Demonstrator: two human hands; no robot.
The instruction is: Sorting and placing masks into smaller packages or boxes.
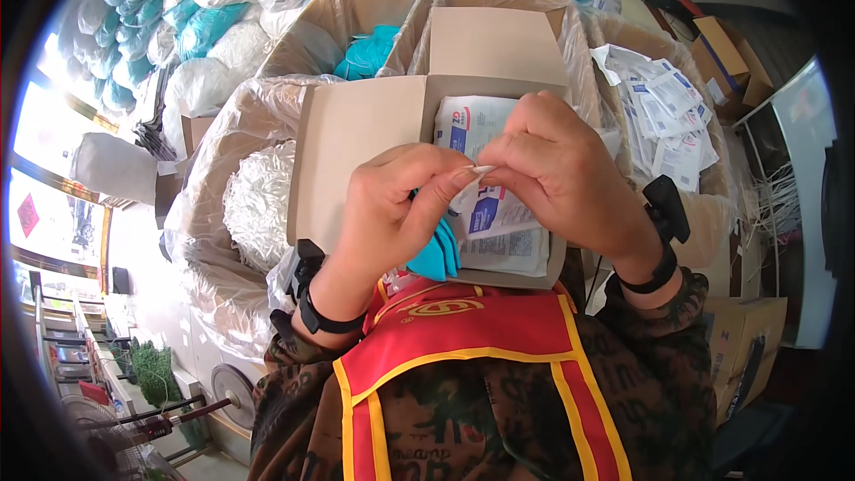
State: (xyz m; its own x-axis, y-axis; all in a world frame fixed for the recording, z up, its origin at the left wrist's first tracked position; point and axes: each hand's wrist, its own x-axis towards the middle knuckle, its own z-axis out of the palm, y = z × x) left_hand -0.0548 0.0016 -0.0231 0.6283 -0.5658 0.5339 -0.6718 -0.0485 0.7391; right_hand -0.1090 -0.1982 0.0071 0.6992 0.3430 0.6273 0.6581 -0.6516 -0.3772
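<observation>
Both hands meet above an open cardboard box [356,151]. My left hand [401,196] is closed in a pinch, its fingertips at the top edge of a small white packet [488,214] with blue and red print. My right hand [557,160] pinches the same edge from the other side, and the packet hangs below the fingers. Layered teal pieces [436,254], soft and folded, show under my left palm; whether the left fingers also hold them is hidden. Inside the box, beneath the hands, lie more white printed packets [512,254].
Plastic-lined cartons surround the box. One on the left holds a heap of white strands [263,205], one behind holds teal pieces [370,52], and one on the right holds loose printed packets [672,111]. Bulging white and teal bags [214,27] are piled at the back left.
</observation>
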